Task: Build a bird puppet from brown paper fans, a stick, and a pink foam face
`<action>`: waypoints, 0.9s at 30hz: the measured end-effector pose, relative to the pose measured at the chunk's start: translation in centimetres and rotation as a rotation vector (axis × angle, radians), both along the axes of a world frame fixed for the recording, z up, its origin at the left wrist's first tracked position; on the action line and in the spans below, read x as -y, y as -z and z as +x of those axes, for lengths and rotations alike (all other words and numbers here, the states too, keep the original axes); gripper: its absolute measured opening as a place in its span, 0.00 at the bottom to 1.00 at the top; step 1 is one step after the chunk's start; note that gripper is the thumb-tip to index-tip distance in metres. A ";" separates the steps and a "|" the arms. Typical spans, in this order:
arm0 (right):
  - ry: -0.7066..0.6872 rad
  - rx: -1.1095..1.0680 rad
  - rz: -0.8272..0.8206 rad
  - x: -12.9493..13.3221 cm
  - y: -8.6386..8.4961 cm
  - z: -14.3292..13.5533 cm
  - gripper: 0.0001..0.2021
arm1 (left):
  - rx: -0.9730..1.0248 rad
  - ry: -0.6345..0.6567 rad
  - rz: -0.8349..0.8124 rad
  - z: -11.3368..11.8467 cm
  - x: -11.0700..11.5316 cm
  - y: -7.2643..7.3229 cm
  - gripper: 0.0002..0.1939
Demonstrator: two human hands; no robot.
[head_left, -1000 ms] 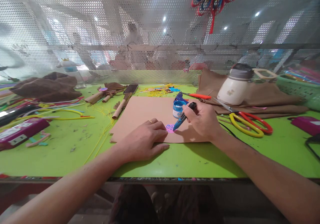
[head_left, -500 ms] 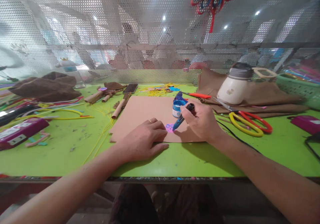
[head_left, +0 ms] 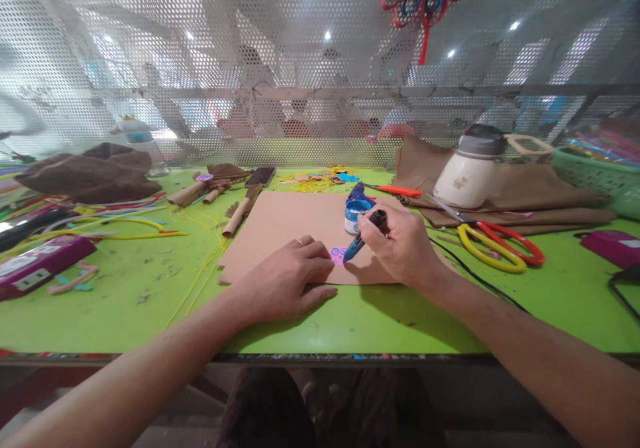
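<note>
My right hand [head_left: 407, 241] grips a blue marker pen [head_left: 356, 245] with a black end. Its tip meets the lower right part of a small pink piece of paper [head_left: 338, 255] that bears two ringed eyes drawn in blue. Beneath lies a sheet of brown cardboard [head_left: 290, 218]. My left hand [head_left: 290, 275] rests flat on the cardboard's front edge, fingers stretched out, the fingertips beside the pink piece. Just behind the marker stands an open blue-rimmed jar [head_left: 354, 218], with a blue glue gun [head_left: 357, 193] partly hidden behind it.
Scissors [head_left: 493, 245] with red and yellow handles lie at right, near a white bottle [head_left: 467, 175] on folded brown cloth [head_left: 545, 191]. A purple power strip [head_left: 45, 265] sits at left. Rolled brown pieces [head_left: 243, 211] and yellow strings [head_left: 200, 278] lie beside the cardboard. A perforated screen [head_left: 300, 68] stands behind.
The marker tip and my right hand have shifted very slightly left and down along the pink piece. My left hand stays in place.
</note>
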State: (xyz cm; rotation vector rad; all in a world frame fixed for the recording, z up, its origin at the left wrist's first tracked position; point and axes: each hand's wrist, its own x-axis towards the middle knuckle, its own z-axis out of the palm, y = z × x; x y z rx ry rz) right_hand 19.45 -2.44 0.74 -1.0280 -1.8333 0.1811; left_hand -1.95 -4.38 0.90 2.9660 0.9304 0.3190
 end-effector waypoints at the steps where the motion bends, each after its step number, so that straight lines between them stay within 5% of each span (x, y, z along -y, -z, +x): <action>1: -0.002 -0.008 0.002 0.0 0.0 0.0 0.12 | -0.001 -0.001 -0.001 0.0 0.0 0.0 0.14; 27: 0.042 -0.130 0.005 -0.7 -0.4 0.4 0.16 | -0.012 -0.015 -0.008 0.0 0.0 0.0 0.14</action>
